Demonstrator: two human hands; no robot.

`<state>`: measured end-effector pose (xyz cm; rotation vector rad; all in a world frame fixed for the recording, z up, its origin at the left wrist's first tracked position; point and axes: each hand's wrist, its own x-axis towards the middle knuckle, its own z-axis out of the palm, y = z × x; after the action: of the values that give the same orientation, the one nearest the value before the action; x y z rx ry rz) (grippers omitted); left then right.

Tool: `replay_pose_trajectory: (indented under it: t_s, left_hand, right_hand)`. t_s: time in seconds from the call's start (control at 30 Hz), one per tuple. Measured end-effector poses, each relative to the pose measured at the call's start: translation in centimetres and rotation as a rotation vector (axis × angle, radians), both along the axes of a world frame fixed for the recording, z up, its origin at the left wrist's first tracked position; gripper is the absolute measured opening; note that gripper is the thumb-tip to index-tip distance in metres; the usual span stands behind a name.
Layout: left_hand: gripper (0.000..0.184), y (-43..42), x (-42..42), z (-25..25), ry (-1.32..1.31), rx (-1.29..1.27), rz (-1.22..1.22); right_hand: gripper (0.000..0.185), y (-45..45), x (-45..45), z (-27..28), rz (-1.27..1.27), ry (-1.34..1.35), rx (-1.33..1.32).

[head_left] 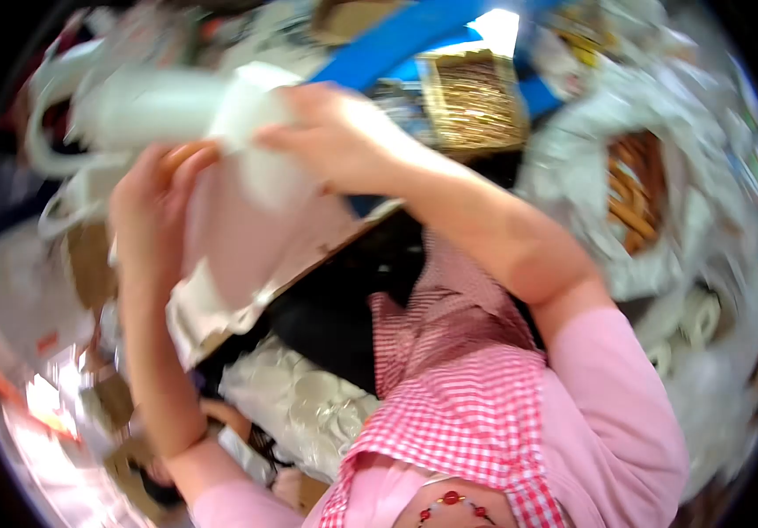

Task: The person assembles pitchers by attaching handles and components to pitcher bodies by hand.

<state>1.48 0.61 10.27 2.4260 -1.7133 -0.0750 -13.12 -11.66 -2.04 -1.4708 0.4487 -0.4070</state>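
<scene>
My left hand [154,194] has its fingers curled around an orange-brown curved piece [187,157], partly hidden by them. Close by, my right hand [344,136] pinches a white, smooth piece [251,101], smeared by motion. Whether this piece joins the white jug-like container [150,106] behind my left hand I cannot tell. That container and another white handled one [80,194] are at the upper left. Both hands are above a pale pinkish work surface [264,233].
A box of thin golden rods [476,101] stands at the back, beside a blue strip [396,40]. On the right, a white plastic bag [563,167] holds several brown curved pieces [632,198]. Clear plastic with round white pieces [304,387] lies below the surface.
</scene>
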Motion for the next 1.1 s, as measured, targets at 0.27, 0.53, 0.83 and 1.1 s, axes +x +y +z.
replay_pose_trajectory:
  t_s: [0.27,0.53,0.83,1.1]
  left_hand:
    - [0.023,0.3,3.3,0.4,-0.089,0.229,0.039]
    - [0.025,11.5,3.3,2.7,0.187,0.024,0.168]
    - [0.021,15.2,-13.2,-2.0,0.729,0.187,0.286]
    - [0.016,10.8,-18.4,-3.8,0.747,0.158,0.243]
  right_hand:
    - [0.033,2.3,-2.0,0.1,-0.167,-0.074,-0.033]
    - [0.036,2.4,-31.4,-8.0,-1.176,-0.159,-0.607]
    - [0.051,15.2,-40.3,-22.7,-1.114,0.852,-0.68]
    - [0.028,8.9,-38.6,-18.2,-0.471,0.754,-0.192]
